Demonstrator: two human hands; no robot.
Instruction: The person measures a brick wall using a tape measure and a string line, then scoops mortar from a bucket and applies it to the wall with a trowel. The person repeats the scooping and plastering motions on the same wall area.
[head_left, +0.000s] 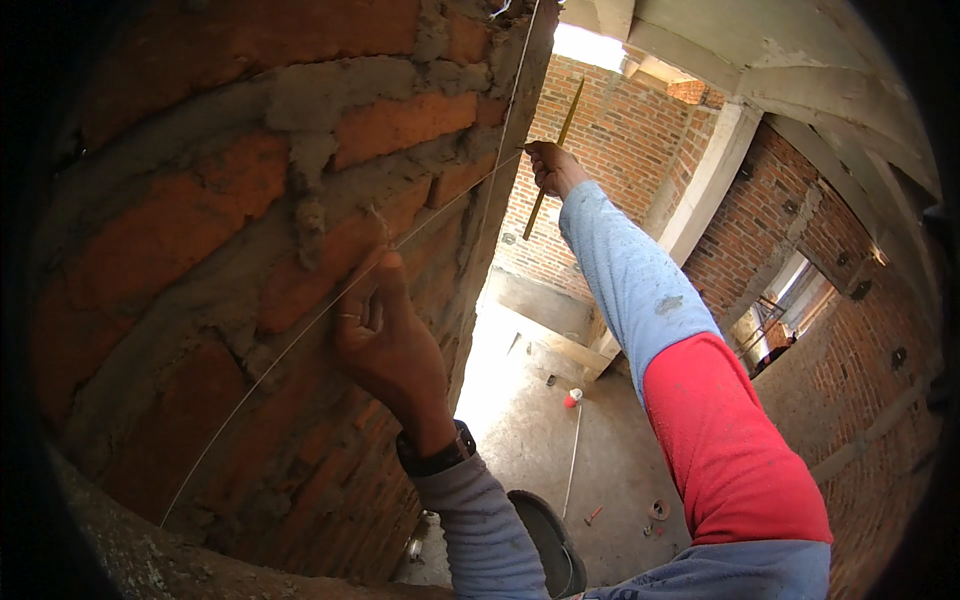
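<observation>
A thin white string [262, 378] runs slantwise across the face of a rough brick wall [385, 130], from the lower left up toward the wall's far edge. Close to the bricks, my left hand [392, 335] is closed, its fingertips pinching the string. Farther out, my right hand [556, 168] reaches past that edge, pinching the string at its upper end. A tiny dark point shows at those fingertips, too small to name. A long, thin yellowish strip [570, 112] passes behind my right hand; whether the hand grips it, I cannot tell. Another string [508, 112] hangs along the wall's edge.
Below lies a concrete floor [620, 450] with a dark tub [545, 535], a small red-handled tool [594, 515], a round ring-like object [658, 509] and a red-and-white object [573, 398]. Beyond stand a concrete column [712, 180] and brick walls with a window opening [790, 305].
</observation>
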